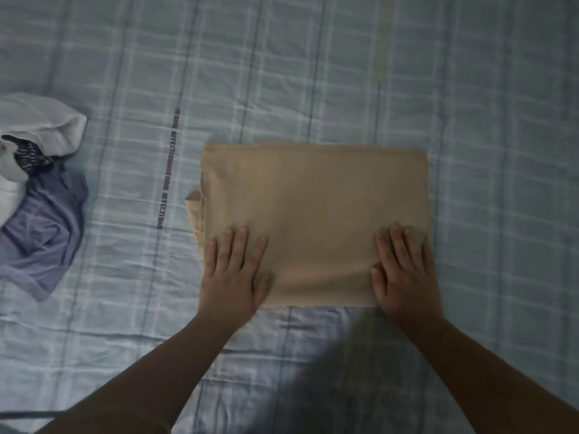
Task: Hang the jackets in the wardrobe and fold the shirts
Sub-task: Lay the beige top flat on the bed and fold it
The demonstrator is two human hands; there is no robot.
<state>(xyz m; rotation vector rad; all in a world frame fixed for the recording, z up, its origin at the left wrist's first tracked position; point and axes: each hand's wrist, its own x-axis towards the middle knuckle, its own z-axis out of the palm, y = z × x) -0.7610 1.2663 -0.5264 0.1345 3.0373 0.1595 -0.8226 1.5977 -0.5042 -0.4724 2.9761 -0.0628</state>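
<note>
Tan shirt (313,214), folded on checked bedsheet (470,89), pressed flat by left hand (233,277) and right hand (404,274), fingers straight, gripping nothing, near corners hidden beneath. Well left of shirt, crumpled clothes (40,220), cut off at frame edge.

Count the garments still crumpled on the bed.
3 visible, all heaped at the frame's left edge: a white fabric garment farthest, a dark patterned piece tucked in its folds, a crumpled lavender fabric garment nearest. Others may be hidden beneath or out of frame.

The left forearm (175,355) and right forearm (488,364) are bare throughout; left hand (233,277) and right hand (404,274) likewise; nails short.
</note>
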